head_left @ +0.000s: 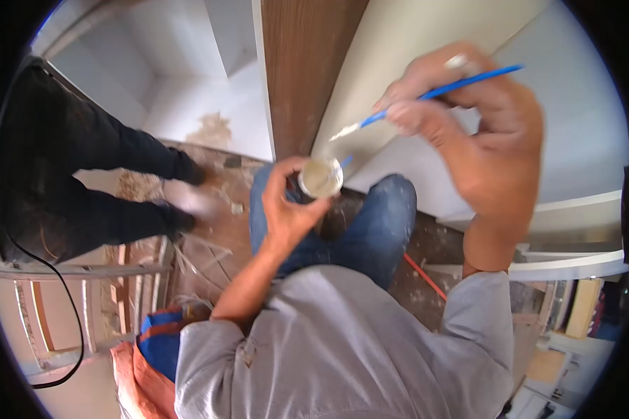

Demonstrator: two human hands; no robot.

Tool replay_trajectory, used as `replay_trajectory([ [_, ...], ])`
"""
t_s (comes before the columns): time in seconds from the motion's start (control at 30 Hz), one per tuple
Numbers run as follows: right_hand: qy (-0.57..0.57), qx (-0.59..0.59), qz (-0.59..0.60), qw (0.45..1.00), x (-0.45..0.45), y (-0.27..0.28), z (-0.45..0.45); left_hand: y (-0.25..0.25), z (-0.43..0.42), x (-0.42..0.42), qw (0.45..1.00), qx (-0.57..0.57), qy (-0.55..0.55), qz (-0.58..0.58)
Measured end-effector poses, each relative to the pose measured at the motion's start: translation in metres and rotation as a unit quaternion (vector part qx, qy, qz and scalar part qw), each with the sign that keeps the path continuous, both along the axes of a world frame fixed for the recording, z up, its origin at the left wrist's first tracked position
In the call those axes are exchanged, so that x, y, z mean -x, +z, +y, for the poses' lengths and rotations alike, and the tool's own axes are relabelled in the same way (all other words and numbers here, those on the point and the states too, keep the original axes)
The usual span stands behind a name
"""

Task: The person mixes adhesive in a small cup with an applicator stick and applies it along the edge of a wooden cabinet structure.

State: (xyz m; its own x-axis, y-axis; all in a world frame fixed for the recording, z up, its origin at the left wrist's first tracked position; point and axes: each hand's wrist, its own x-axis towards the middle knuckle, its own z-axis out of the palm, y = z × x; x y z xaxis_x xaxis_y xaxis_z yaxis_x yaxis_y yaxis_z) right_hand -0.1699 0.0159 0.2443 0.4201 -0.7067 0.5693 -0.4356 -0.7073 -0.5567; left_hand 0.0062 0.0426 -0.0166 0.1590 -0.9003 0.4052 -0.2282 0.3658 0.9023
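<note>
My right hand [468,119] is raised at the upper right, pinching a thin blue paintbrush [446,89] between thumb and fingers. The brush tip is coated in whitish paint and points down and left. Lower and to the left, my left hand [290,202] wraps around a small round cup [321,178]. Pale cream paint fills the cup, and its rim is smeared white. A small blue piece shows at the cup's right edge; I cannot make out what it is. The brush tip hangs just above the cup, apart from it.
A brown wood-grain panel [307,63] stands ahead, beside a cream panel [391,42]. White cabinet shelving [182,105] is at the upper left. Another person's dark-trousered legs [105,146] stand at left. A ladder [84,272] and a blue bag [159,342] lie lower left.
</note>
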Motion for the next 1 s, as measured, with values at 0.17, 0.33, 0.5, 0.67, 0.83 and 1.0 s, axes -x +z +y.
replay_trajectory([
  [0.17,0.001,-0.039,0.061,0.997,-0.001,-0.074,0.020,-0.010,-0.004,-0.009,0.999,0.036,0.022,0.014],
  [0.33,-0.057,0.064,0.087,0.993,-0.004,-0.115,0.030,-0.004,-0.006,-0.007,0.996,0.087,0.022,-0.022],
  [0.5,-0.069,0.017,0.106,0.992,-0.009,-0.121,0.035,-0.002,-0.005,-0.001,0.992,0.122,0.022,-0.036],
  [0.67,-0.074,0.019,0.102,0.992,-0.008,-0.130,0.033,0.002,-0.003,0.000,0.990,0.132,0.007,-0.053],
  [0.83,-0.074,0.038,0.029,0.996,0.003,-0.116,0.035,-0.003,-0.004,-0.003,0.994,0.098,-0.007,-0.042],
  [1.0,-0.058,0.001,-0.006,0.998,0.026,-0.116,0.042,-0.006,-0.008,-0.004,0.996,0.079,-0.004,-0.052],
])
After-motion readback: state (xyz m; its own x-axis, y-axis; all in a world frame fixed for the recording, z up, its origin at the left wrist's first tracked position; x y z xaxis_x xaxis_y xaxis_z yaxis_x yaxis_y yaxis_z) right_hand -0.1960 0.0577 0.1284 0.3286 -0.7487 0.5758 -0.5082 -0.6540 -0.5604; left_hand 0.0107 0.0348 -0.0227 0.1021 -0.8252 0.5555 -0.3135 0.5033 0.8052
